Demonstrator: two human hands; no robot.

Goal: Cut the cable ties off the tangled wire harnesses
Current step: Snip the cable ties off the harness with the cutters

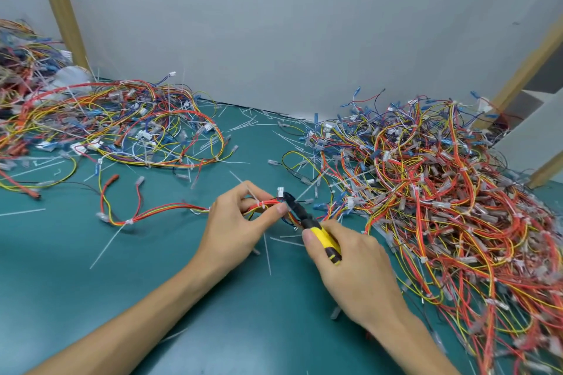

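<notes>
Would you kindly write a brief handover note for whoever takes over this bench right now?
Left hand pinches a red-and-yellow harness beside its white cable tie.
Right hand grips the yellow-handled cutters, jaws at that harness; whether they are open or closed is unclear.
Harnesses lie on the green mat in a left pile and a right pile.
Done: cut tie strips litter the mat.
Left: the held harness's ties, including a second tie further along; both piles show white ties.
</notes>
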